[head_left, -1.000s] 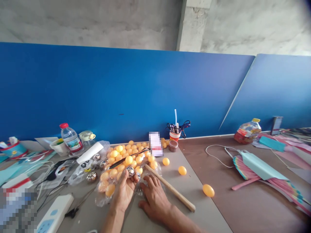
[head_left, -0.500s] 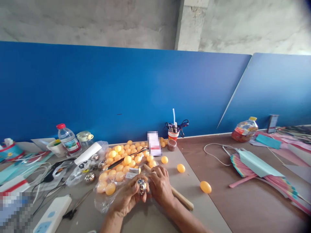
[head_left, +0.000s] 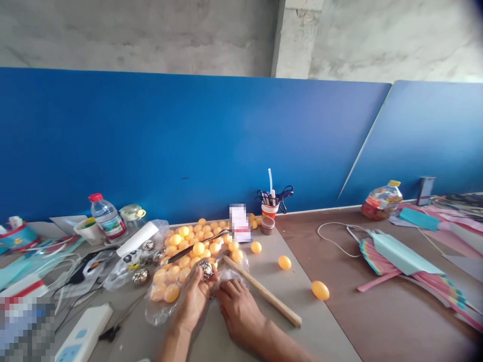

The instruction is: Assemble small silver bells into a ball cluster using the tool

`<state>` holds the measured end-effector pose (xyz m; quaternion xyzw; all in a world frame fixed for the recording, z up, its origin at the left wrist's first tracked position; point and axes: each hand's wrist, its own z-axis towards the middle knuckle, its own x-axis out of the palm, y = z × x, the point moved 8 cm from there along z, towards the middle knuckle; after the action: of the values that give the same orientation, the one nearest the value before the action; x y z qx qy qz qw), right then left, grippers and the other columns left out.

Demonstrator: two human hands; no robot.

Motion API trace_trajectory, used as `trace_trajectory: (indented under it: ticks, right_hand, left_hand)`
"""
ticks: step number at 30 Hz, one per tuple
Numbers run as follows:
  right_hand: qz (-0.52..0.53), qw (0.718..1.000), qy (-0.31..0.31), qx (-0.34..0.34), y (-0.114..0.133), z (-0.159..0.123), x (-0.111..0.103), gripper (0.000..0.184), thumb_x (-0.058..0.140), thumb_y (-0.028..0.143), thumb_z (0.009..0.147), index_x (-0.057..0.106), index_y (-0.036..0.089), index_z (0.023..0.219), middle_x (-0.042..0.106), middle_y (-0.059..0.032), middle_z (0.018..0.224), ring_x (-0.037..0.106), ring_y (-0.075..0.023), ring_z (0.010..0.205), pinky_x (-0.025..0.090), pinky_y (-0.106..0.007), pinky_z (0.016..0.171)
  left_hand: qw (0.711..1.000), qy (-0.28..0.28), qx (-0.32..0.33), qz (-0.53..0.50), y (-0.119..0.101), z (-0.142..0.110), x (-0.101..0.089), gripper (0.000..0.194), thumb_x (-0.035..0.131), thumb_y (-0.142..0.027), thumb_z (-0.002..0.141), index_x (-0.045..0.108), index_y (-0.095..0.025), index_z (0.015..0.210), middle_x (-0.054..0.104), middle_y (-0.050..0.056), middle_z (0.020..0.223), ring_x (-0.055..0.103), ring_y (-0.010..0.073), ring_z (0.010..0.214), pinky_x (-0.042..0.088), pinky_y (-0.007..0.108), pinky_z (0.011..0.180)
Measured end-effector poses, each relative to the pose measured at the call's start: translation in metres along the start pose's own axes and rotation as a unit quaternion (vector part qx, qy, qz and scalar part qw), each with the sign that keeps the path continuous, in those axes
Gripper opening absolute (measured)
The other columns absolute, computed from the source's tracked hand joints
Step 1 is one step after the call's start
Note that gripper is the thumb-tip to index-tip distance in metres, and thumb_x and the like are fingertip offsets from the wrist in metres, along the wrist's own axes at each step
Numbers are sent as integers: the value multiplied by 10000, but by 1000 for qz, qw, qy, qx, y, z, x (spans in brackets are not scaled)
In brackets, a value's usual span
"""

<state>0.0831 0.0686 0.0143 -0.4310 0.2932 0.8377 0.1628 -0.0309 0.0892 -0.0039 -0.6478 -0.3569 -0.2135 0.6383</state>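
A shiny silver ball (head_left: 206, 270) with a patterned surface rests in the fingers of my left hand (head_left: 193, 299), palm turned up. Close beside it, my right hand (head_left: 241, 307) is back-up with its fingers bent together. Its fingertips are at crumpled clear plastic (head_left: 228, 275) near the left hand; what they pinch, if anything, is hidden. Beyond my hands lies a clear plastic bag full of orange balls (head_left: 171, 292), with a thin black strip (head_left: 181, 254) across it. A wooden stick (head_left: 269, 296) slants along the right side of my right hand.
Loose orange balls (head_left: 320, 290) lie to the right. More silver balls (head_left: 141, 276) sit at left, near a water bottle (head_left: 107, 218) and a power strip (head_left: 85, 334). A cup of pens (head_left: 269, 208) stands by the blue partition (head_left: 211, 141). A folded fan-like item (head_left: 409, 266) lies far right.
Half a second ago both hands came nearer to me, with the silver ball between them. Now the ball is farther forward again, and my right hand has drawn back from the stick.
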Motion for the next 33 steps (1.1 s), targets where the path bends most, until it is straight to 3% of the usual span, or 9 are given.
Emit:
trace_trajectory:
  ticks: [3,7,15,21,27,31,33]
  right_hand:
    - [-33,999,24,17,-7,2,16,301,587,159,750,620,197,1047,638,-104,1028,540,-259,932,425,-395,835]
    - [-23,1000,-2,13,-12,1,19,100,590,164,811,645,218,875,651,-66,940,547,-231,907,412,-375,821]
    - [34,996,-81,18,-14,-2,-1,111,564,104,805,602,201,767,646,-26,799,570,-193,785,400,-341,755]
    - [142,975,-148,90,-33,-7,-17,161,477,44,697,521,198,674,625,-13,686,573,-167,663,403,-285,669]
    - [312,912,-149,220,-59,-10,-15,133,449,105,677,545,194,702,608,3,655,540,-136,586,395,-236,557]
    - [455,832,-161,271,-70,-9,-4,15,498,220,721,494,206,724,465,69,525,421,-96,443,334,-213,449]
    - [506,798,-162,286,-72,-8,1,93,543,271,732,477,209,712,437,83,500,397,-86,418,321,-208,432]
  left_hand:
    - [1000,-8,14,16,-1,2,0,269,780,-326,710,699,-124,869,708,84,837,653,198,755,546,343,726]
    - [1000,-17,1,25,1,2,-1,302,792,-344,693,695,-109,857,714,99,830,652,190,715,539,307,671]
    - [999,-15,-2,49,2,-2,2,282,780,-353,707,708,-136,873,714,85,838,652,182,696,532,306,669]
    - [997,40,-30,57,7,-6,14,498,813,-293,670,667,-220,1140,707,50,873,634,151,629,528,290,642]
    - [997,48,-57,22,14,-5,13,604,808,-226,671,610,-271,1240,695,53,956,621,147,666,525,293,668]
    - [997,61,-50,10,15,-5,15,553,772,-221,718,608,-257,1245,662,21,811,587,127,626,506,270,637]
    - [996,58,-55,25,16,-6,15,537,760,-252,737,604,-238,1250,669,35,816,585,126,611,502,272,626]
